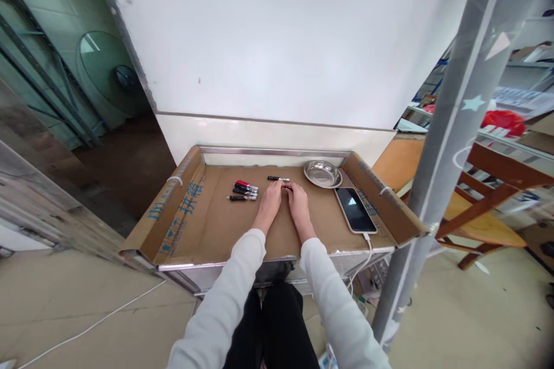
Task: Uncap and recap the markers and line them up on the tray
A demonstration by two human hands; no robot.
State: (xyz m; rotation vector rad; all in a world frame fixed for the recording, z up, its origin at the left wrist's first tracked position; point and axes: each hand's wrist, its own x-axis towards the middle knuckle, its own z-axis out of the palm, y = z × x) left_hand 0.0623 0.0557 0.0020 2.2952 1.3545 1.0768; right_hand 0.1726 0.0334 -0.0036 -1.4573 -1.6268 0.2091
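My left hand (270,200) and my right hand (298,200) meet over the middle of a cardboard-lined tabletop (216,225). Both have their fingers closed and drawn together, with a small dark piece between them too tiny to name. Just beyond the fingertips lies a black pen (273,178) with a pale end. To the left of my left hand rests a group of pens: a red one (245,184), black ones (244,191) against it, and another black pen (241,198) slightly nearer me.
A shallow round metal dish (322,174) stands at the back right. In front of it lies a phone (356,210) with a white charging cable (367,242) running over the front edge. Raised cardboard-covered sides (385,199) border the tabletop; a grey pole (450,127) stands to the right.
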